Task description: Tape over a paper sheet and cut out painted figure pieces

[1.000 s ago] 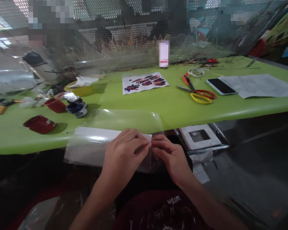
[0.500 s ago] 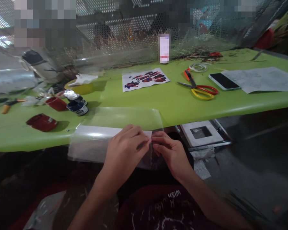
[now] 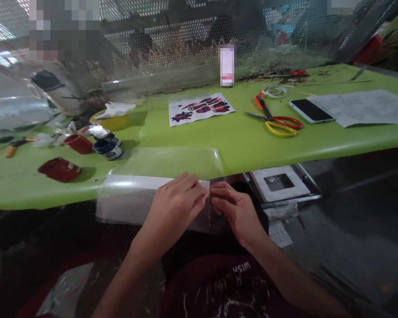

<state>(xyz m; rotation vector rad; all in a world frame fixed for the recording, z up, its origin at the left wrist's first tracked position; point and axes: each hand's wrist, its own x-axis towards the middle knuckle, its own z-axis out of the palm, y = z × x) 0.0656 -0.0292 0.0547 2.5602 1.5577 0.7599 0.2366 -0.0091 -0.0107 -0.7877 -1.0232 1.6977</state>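
Note:
A clear plastic sheet hangs over the front edge of the green table, with a white paper sheet under or inside its lower part. My left hand lies over the plastic, its fingers pinched at the right side of the sheet. Close beside it, my right hand pinches the plastic near the same edge, thumb against fingers. The two sets of fingertips almost meet, and they hide exactly what is between them.
On the green table stand a dark red pot, a red pot and a blue jar at left. Behind lies a printed sheet. Scissors, a phone and paper lie at right.
Both hands stay nearly in place at the sheet's right edge. The left fingers have drawn slightly closer together, narrowing the gap under them. The view has shifted a little.

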